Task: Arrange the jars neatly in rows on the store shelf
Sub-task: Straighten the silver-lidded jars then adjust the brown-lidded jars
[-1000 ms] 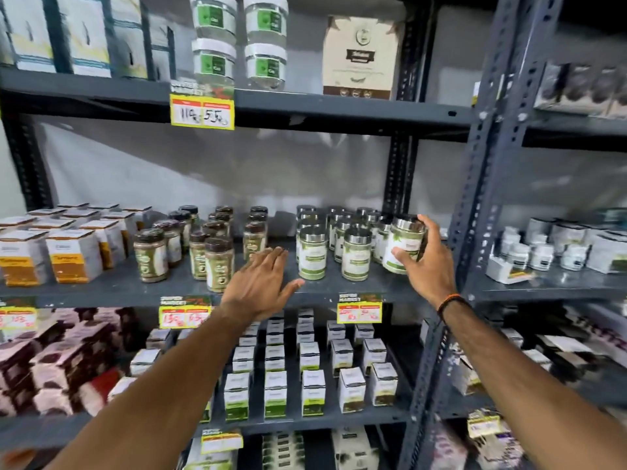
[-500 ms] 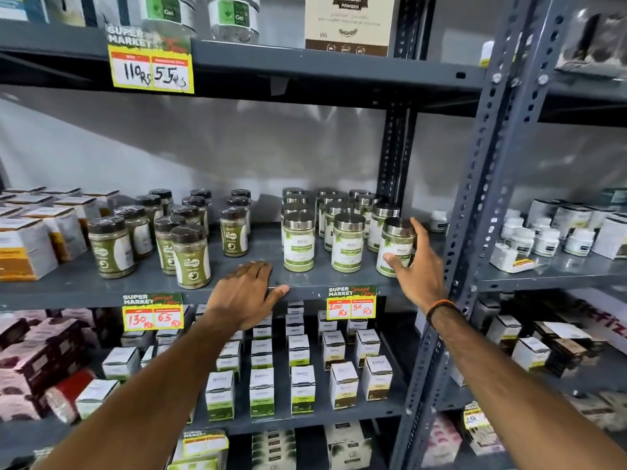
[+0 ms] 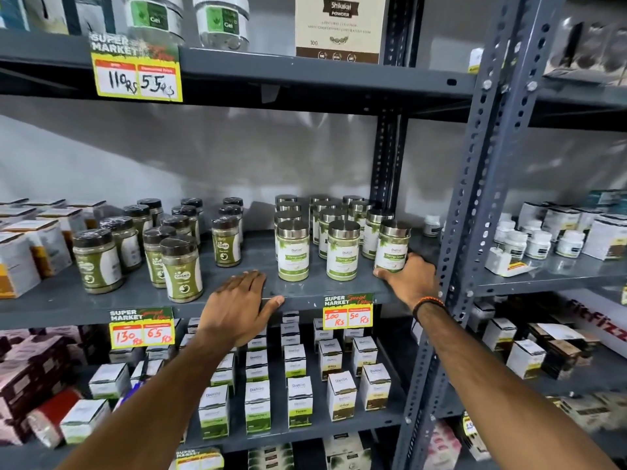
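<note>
Several silver-lidded jars with white and green labels stand in rows on the grey middle shelf (image 3: 258,290). My right hand (image 3: 412,278) grips the front right silver-lidded jar (image 3: 392,245), which stands on the shelf beside the upright post. Two more front-row jars (image 3: 293,254) (image 3: 342,254) stand to its left. My left hand (image 3: 237,305) rests flat on the shelf's front edge, fingers spread, holding nothing. Dark-lidded jars of green powder (image 3: 181,269) stand in looser rows further left.
A perforated grey upright (image 3: 475,212) rises just right of my right hand. Boxes (image 3: 20,256) crowd the shelf's left end. Small white boxes (image 3: 298,401) fill the lower shelf. Yellow price tags (image 3: 347,312) hang on the shelf edge. White bottles (image 3: 539,244) sit on the neighbouring rack.
My right hand has lowered the silver-lidded jar onto the shelf at the front right. My left hand has come down to rest on the shelf edge.
</note>
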A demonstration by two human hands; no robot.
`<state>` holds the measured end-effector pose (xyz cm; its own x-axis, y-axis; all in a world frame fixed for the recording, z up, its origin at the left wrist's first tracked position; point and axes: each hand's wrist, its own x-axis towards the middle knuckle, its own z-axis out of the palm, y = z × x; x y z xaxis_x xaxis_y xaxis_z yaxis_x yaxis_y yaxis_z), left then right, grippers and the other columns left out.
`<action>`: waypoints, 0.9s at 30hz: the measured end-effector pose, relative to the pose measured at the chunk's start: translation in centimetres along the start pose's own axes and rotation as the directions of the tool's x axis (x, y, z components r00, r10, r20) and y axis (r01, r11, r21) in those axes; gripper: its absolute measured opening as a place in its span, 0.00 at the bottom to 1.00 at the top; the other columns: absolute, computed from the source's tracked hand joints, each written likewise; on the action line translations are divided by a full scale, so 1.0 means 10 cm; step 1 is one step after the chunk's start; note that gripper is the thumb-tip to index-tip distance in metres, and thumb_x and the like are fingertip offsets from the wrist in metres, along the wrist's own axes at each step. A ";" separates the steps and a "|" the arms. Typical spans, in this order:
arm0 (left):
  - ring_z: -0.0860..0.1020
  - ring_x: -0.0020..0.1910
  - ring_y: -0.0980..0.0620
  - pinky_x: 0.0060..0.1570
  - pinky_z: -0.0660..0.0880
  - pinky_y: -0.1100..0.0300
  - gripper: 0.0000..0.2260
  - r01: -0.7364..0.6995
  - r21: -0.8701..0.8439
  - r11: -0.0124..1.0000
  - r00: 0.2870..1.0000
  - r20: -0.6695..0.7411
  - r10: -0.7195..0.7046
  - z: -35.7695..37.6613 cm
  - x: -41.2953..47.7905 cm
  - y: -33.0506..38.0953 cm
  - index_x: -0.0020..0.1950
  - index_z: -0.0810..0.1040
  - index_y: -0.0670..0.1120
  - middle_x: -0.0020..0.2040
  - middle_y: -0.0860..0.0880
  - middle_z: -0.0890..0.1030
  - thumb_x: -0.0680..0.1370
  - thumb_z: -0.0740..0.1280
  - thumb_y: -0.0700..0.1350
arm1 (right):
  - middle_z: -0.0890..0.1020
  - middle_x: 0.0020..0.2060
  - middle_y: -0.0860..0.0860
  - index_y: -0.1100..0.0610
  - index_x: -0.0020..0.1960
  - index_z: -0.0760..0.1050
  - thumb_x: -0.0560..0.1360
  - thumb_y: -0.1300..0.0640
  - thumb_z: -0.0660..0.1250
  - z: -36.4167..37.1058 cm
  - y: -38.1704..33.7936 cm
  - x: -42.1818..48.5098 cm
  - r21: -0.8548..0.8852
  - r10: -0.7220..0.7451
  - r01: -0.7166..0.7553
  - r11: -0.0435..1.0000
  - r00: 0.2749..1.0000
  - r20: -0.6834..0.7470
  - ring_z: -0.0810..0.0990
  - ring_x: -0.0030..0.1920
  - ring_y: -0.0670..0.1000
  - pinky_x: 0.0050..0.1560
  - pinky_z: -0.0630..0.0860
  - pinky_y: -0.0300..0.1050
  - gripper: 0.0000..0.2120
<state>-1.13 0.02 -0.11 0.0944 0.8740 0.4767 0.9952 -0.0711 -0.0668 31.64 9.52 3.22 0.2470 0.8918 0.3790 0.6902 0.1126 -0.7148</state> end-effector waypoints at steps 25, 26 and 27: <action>0.67 0.76 0.42 0.75 0.62 0.47 0.38 0.022 -0.079 0.997 0.997 0.070 -0.017 -0.16 -0.04 0.05 0.79 0.61 0.42 0.78 0.40 0.67 0.80 0.46 0.69 | 0.86 0.54 0.56 0.59 0.66 0.77 0.73 0.51 0.78 -0.01 0.00 -0.31 0.074 -0.093 0.103 0.992 0.987 -0.130 0.85 0.50 0.57 0.50 0.79 0.45 0.25; 0.65 0.77 0.42 0.76 0.61 0.47 0.38 0.022 -0.098 0.995 0.998 0.066 -0.016 -0.20 -0.05 0.06 0.79 0.60 0.42 0.79 0.40 0.66 0.80 0.46 0.69 | 0.86 0.55 0.56 0.58 0.67 0.76 0.73 0.50 0.77 -0.03 -0.02 -0.37 0.070 -0.114 0.126 0.990 0.982 -0.147 0.85 0.50 0.57 0.50 0.79 0.46 0.26; 0.64 0.77 0.42 0.76 0.61 0.46 0.39 0.020 -0.109 0.994 0.998 0.055 -0.015 -0.26 -0.08 0.07 0.80 0.58 0.42 0.80 0.40 0.64 0.80 0.46 0.70 | 0.86 0.56 0.56 0.58 0.68 0.75 0.74 0.50 0.76 -0.05 -0.06 -0.44 0.063 -0.144 0.156 0.986 0.976 -0.161 0.85 0.52 0.57 0.52 0.79 0.47 0.26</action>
<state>-0.49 -1.97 1.72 0.0785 0.9001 0.4286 0.9937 -0.1053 0.0392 30.52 5.28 2.28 0.2508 0.7841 0.5677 0.6758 0.2781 -0.6826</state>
